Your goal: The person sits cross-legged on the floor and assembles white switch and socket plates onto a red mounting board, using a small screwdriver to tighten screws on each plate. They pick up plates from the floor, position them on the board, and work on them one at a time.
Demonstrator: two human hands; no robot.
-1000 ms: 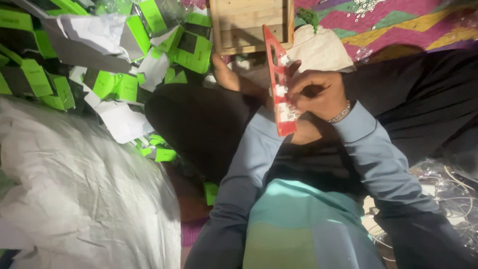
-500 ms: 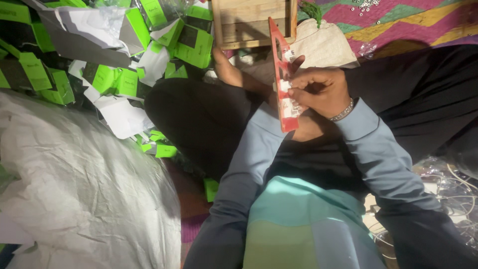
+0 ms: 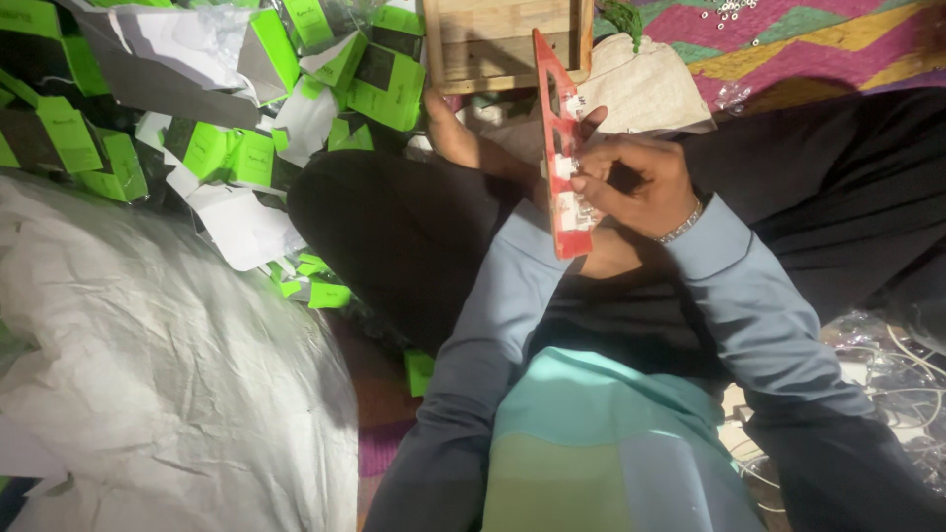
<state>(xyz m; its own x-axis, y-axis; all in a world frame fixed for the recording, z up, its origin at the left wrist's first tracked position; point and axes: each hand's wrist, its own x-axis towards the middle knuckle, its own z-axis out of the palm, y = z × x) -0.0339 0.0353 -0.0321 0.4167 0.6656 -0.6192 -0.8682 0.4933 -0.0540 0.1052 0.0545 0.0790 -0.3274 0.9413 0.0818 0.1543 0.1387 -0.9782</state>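
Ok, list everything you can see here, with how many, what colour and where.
Flat card holder: one, red, upright at centre, held in the hands.
Small packets: many, green and black, piled top left.
Paper sheets: several, white and grey, among the packets.
Large crumpled sheet: one, white, lower left.
Wooden box: one, pale wood, top centre.
Cloth bag: one, cream, beside the box.
Patterned mat: one, pink, yellow and green, top right.
Cables: several, white, lower right.
Bracelet: one, silver, right wrist.
Left hand: mostly hidden behind the holder.
Right hand: fingers on the holder.
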